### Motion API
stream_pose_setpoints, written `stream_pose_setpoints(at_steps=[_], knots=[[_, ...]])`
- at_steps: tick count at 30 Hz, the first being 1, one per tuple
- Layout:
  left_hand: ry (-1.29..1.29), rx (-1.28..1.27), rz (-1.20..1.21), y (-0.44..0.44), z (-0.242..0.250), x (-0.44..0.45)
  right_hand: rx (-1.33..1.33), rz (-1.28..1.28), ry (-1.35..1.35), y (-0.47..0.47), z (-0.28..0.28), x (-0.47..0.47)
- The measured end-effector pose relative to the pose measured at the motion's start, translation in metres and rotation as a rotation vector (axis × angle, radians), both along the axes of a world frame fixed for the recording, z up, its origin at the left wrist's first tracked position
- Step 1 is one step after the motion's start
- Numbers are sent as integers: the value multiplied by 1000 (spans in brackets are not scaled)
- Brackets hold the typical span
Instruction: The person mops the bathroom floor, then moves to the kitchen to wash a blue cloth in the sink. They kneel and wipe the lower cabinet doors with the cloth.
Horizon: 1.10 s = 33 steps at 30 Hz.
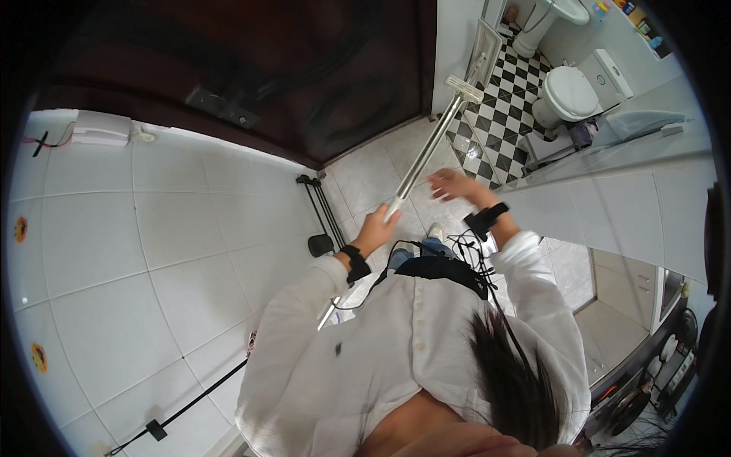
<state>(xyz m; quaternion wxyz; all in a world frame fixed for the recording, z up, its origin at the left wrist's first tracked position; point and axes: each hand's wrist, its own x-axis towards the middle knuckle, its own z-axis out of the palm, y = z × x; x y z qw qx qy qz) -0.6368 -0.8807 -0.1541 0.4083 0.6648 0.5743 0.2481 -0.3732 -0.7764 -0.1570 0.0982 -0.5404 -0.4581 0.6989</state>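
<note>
My left hand (pixel 377 228) is closed around the light grip of a long metal pole (pixel 425 154), which slants up and to the right. At the pole's far end is a pale, flat, bar-shaped head (pixel 464 89), near the bathroom doorway. My right hand (pixel 454 185) is to the right of the pole, slightly blurred, with its fingers a little apart and nothing seen in it. Both wrists wear black straps, and black cables (pixel 471 251) hang in front of my waist.
A dark door (pixel 274 63) stands ahead. Black rods (pixel 328 211) lean by the tiled wall (pixel 171 228) at left. To the right, a bathroom with a checkered floor (pixel 508 103) holds a toilet (pixel 571 91) and a pedestal sink (pixel 565 10). Pans (pixel 628 408) sit at lower right.
</note>
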Motion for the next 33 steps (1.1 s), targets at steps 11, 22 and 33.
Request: stream_pose_setpoints(at_steps=[11,22,33], knots=[[133,3,37,-30,58,-16,1772,-576,-1348,247,218,196],[98,-17,-8,-13,61,19,1836,-157,-1089,268,146,193],[51,-45,-75,35,66,48,1595,-726,-786,117,49,115]])
